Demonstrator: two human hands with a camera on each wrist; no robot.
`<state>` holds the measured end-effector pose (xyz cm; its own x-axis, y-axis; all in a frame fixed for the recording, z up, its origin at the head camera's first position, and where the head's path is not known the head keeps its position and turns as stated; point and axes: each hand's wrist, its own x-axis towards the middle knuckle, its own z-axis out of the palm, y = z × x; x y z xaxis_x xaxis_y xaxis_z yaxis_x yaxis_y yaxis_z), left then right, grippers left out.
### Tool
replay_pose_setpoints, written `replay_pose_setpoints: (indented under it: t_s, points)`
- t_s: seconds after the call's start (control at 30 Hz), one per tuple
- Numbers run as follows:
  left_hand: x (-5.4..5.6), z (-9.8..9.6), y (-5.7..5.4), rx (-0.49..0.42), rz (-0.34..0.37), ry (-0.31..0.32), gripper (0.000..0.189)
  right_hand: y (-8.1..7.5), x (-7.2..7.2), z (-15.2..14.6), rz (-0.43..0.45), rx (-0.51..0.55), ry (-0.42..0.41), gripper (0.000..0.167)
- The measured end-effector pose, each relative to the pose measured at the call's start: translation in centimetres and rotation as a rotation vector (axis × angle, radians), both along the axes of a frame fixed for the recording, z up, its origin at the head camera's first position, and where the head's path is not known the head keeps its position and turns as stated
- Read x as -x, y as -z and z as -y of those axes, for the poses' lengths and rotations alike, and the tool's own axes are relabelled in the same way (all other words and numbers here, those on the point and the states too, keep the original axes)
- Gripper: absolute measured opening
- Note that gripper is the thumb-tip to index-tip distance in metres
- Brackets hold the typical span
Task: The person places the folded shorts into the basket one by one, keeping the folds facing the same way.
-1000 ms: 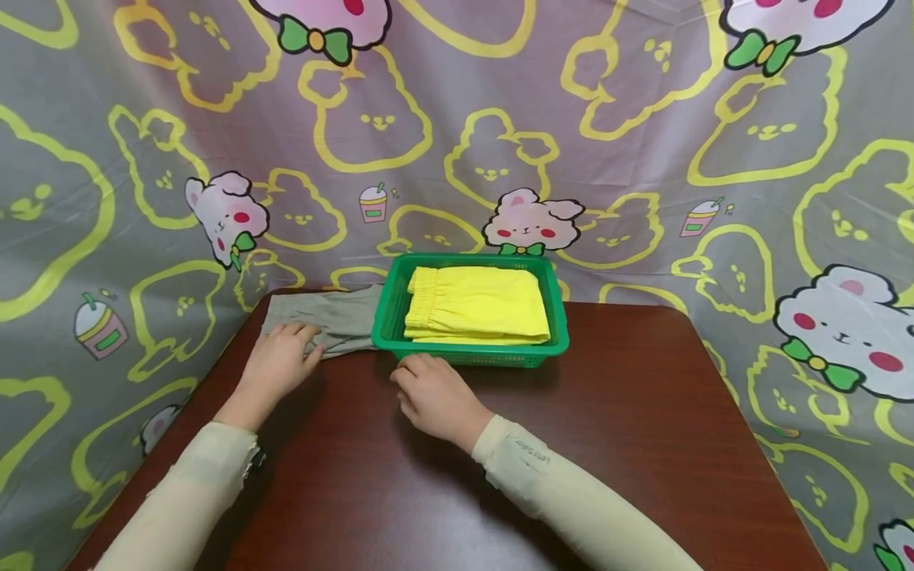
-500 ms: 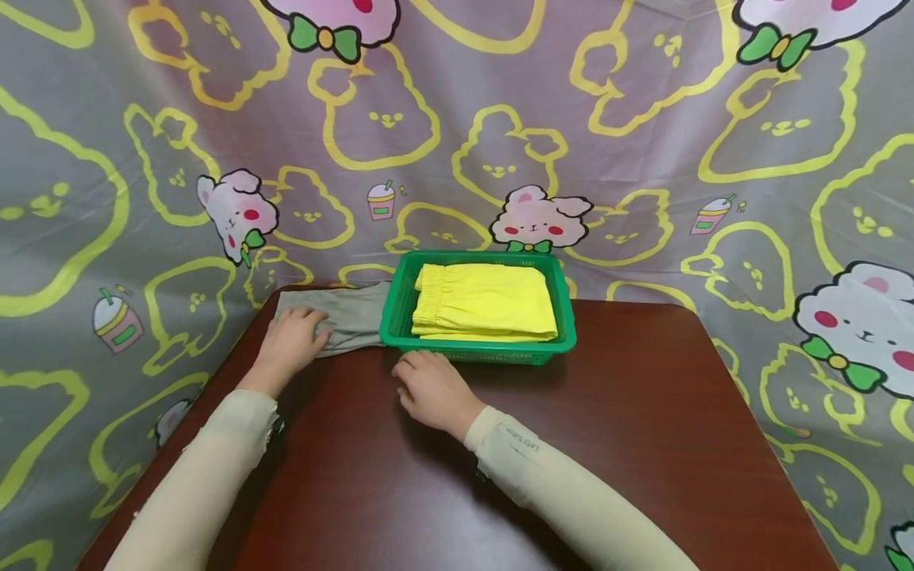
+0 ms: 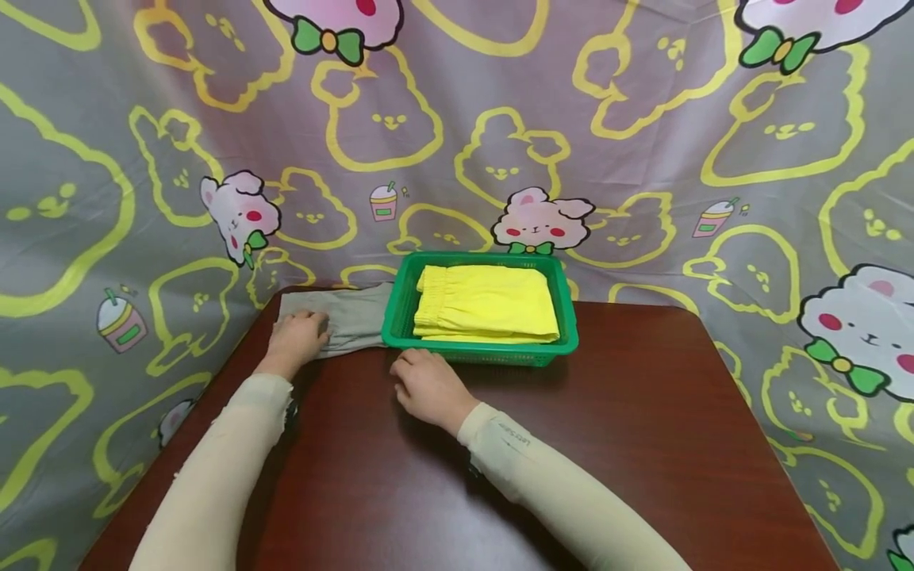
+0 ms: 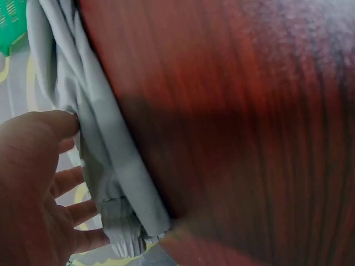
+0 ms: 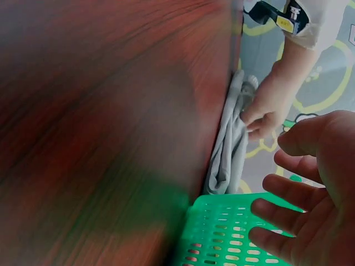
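Folded grey pants (image 3: 357, 313) with a gathered elastic end (image 4: 125, 230) lie on the table, left of the green basket (image 3: 493, 349). My left hand (image 3: 296, 337) rests on their left part, its fingers spread and loosely bent in the left wrist view. My right hand (image 3: 434, 388) hovers just in front of the basket's near left corner, holding nothing, with fingers apart and relaxed in the right wrist view. Inside the basket sit folded yellow pants (image 3: 493, 301), their elastic waistband on the left. The grey pants' right end meets the basket's left side.
A dark reddish-brown wooden table (image 3: 628, 420) carries everything. A grey curtain (image 3: 628, 159) with yellow outlines and cartoon rabbits hangs along the back and sides. The basket stands near the table's back edge.
My left hand has shifted slightly forward onto the grey pants. My right hand stays almost in place. The whole head view has moved a little; the basket has stayed put.
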<state>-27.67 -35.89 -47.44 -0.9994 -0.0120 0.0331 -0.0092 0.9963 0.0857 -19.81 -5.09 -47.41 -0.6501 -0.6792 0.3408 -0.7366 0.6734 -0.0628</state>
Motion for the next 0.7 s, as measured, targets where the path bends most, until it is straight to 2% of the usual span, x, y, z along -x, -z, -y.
replay_pose_setpoints:
  t_s: [0.17,0.43,0.7]
  points:
    - [0.0,-0.1,0.5,0.034,0.022,-0.011,0.046,0.2,0.0,0.6,0.023,-0.017,-0.006,0.023]
    - [0.4,0.3,1.2,0.029,0.075,-0.021,0.044,0.7,0.4,1.4,0.052,-0.03,0.005,0.024]
    - [0.4,-0.3,0.4,0.031,0.101,-0.015,0.041,0.8,0.8,2.0,0.08,-0.055,0.04,0.029]
